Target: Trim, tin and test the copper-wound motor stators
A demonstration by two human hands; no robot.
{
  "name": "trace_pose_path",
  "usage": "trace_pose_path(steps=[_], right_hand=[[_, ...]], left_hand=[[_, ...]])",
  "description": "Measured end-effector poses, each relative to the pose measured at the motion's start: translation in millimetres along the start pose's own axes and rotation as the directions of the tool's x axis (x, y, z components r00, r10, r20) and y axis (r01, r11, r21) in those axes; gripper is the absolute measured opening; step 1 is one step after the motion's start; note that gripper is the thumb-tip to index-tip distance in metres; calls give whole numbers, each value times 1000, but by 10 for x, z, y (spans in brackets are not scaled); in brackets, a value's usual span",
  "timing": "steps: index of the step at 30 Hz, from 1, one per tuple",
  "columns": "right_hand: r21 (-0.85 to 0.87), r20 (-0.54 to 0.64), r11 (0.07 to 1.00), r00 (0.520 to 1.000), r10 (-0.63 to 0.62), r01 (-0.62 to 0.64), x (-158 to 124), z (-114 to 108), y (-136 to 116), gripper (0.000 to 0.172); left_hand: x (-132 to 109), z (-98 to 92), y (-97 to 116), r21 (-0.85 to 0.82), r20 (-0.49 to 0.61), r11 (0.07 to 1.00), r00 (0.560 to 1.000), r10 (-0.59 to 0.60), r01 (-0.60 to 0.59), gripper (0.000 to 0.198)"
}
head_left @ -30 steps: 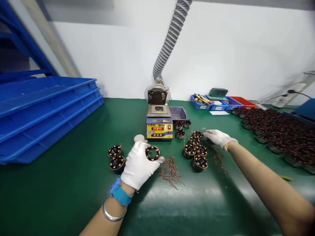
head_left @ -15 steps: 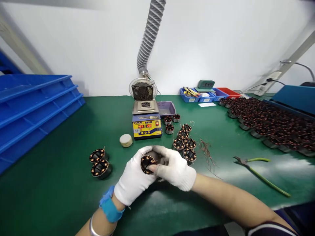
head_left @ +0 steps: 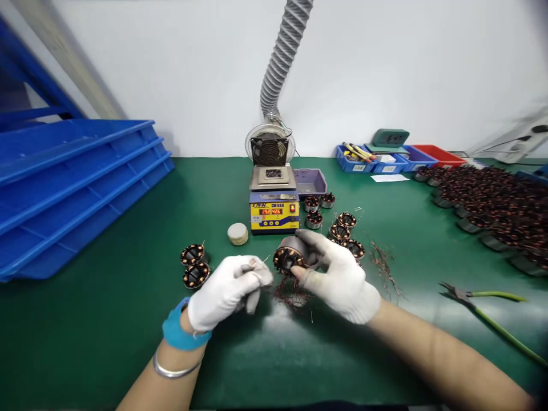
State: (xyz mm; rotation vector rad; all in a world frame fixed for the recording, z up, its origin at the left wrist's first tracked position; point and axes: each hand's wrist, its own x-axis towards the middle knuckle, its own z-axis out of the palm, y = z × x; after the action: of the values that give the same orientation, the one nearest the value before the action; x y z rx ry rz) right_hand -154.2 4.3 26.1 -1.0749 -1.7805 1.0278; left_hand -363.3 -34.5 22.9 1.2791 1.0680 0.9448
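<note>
My right hand, in a white glove with a bare thumb tip, grips a motor stator by its rim. The stator is tilted, its copper-wound end facing me. Apart from it, to the left, my gloved left hand is closed in a pinch, and a short thin wire sticks up at its fingertips. Beneath the stator, loose wire scraps lie on the green table. Two stators stand to the left of my left hand. Several more stators stand behind my right hand, partly hidden by it.
A yellow-and-blue solder pot stands behind my hands, with a round pale pad beside it. Green-handled cutters and wire clippings lie to the right. Blue crates fill the left; many stators cover the far right.
My left hand has let go of the stator and moved left, now pinching a thin wire. My right hand still holds the stator. Wire scraps beneath have come into view; the camera has turned left.
</note>
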Motion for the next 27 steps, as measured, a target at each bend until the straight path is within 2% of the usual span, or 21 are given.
trace_pose_path(steps=[1, 2, 4, 5, 6, 7, 9, 11, 12, 14, 17, 19, 21, 22, 24, 25, 26, 27], right_hand=[[113, 14, 993, 1000, 27, -28, 13, -7, -20, 61], [223, 29, 974, 999, 42, -48, 27, -10, -39, 60], [393, 58, 915, 996, 72, -90, 55, -4, -58, 58], [445, 72, 887, 992, 100, -121, 68, 5, -53, 56], [479, 94, 862, 986, 134, -163, 80, 20, -38, 53], [502, 120, 841, 979, 166, -204, 91, 38, -14, 50], [532, 164, 811, 969, 184, -245, 106, 84, 47, 46], [555, 149, 803, 975, 163, -219, 110, 133, 100, 46], [558, 121, 806, 980, 156, -197, 107, 154, 115, 48], [554, 72, 816, 986, 153, -167, 89, 185, 114, 57], [531, 70, 836, 991, 115, -135, 44, 191, 69, 66], [465, 59, 880, 995, 75, -94, 18, 168, 52, 67], [347, 26, 937, 999, 41, -48, 5, 132, 63, 67], [288, 3, 957, 1000, 23, -23, 4, 114, 76, 67], [202, -35, 979, 999, -12, 19, 4, 86, 106, 67], [172, -47, 985, 999, -27, 34, 3, 79, 115, 67], [143, -52, 989, 998, -35, 43, 0, 78, 119, 67], [117, -49, 992, 998, -39, 45, -6, 81, 116, 68]], left_hand=[[-20, -32, 2, -92, -74, 993, 995, 65, -71, 27], [-29, -50, -4, -187, -193, 966, 971, 139, -176, 29], [-15, -41, -27, -312, -427, 879, 880, 209, -360, 33], [3, -15, -42, -344, -480, 850, 853, 205, -398, 33], [25, 24, -59, -376, -465, 843, 865, 187, -385, 33], [48, 71, -78, -411, -393, 849, 905, 163, -332, 36], [87, 176, -116, -481, -173, 854, 976, 130, -199, 50], [115, 269, -153, -509, -11, 854, 993, 116, -105, 59], [125, 301, -169, -508, 33, 858, 994, 104, -73, 58], [141, 329, -188, -455, 42, 890, 997, 67, -41, 48], [137, 281, -172, -262, 35, 964, 999, -39, 46, 27], [102, 212, -128, -101, 30, 988, 993, -115, 117, 27], [37, 133, -67, -39, -1, 992, 993, -121, 121, 30], [0, 94, -37, -73, -26, 994, 996, -81, 79, 30], [-57, 25, 3, -247, -156, 961, 984, 87, -124, 25], [-69, 0, 10, -316, -281, 912, 944, 174, -263, 24], [-66, -16, 7, -319, -423, 866, 875, 235, -386, 24], [-49, -23, -5, -256, -534, 850, 800, 272, -460, 23]])
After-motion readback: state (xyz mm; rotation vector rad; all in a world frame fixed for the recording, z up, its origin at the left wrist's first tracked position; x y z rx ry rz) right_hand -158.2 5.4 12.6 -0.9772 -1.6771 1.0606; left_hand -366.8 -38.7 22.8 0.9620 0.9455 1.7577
